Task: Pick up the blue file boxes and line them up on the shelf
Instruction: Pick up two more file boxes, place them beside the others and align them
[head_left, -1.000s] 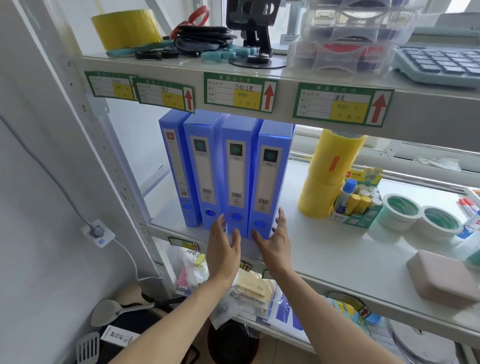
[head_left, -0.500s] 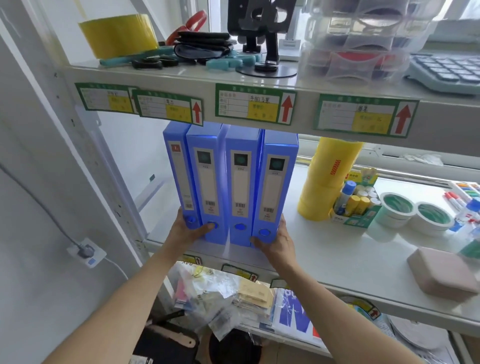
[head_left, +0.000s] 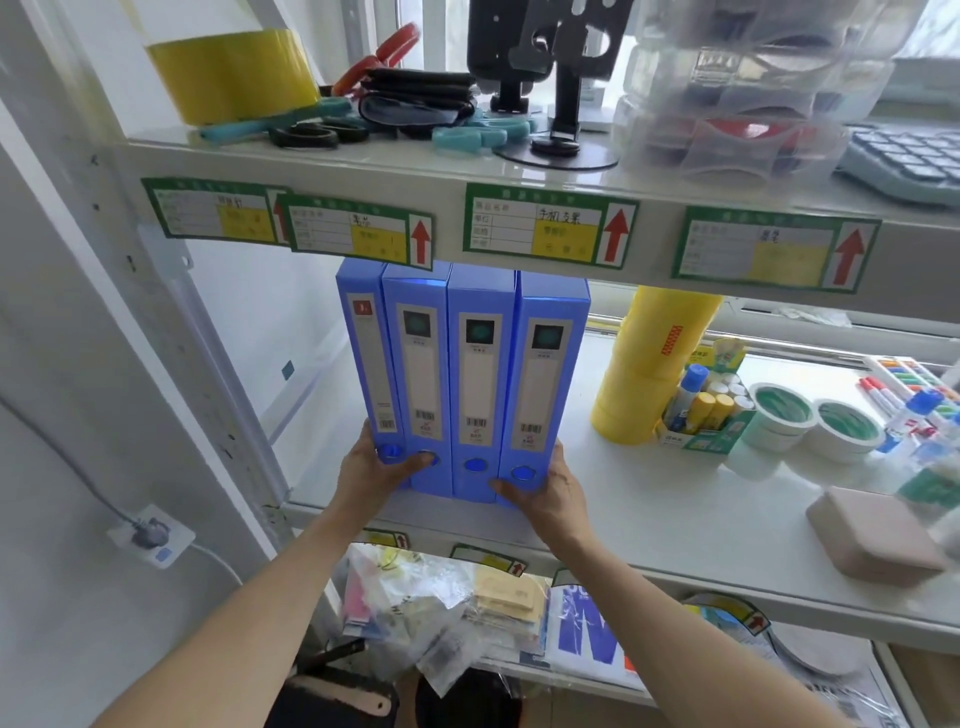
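Note:
Several blue file boxes (head_left: 480, 384) stand upright side by side on the white middle shelf (head_left: 649, 509), spines facing me, at its left end. My left hand (head_left: 371, 470) clasps the bottom of the leftmost box, thumb over the spine of the second. My right hand (head_left: 550, 491) grips the bottom right corner of the rightmost box, thumb across its front. The row is squeezed between both hands. The box tops are hidden behind the upper shelf's edge.
A stack of yellow tape rolls (head_left: 654, 364) stands right of the boxes, then a glue-stick carton (head_left: 701, 410), white tape rolls (head_left: 810, 428) and a pink case (head_left: 878, 540). The upper shelf (head_left: 519, 182) hangs low. A metal upright (head_left: 171, 291) is on the left.
My hands went from resting open at the shelf's front edge to clasping the row from both ends. The boxes now stand closer together and squarer.

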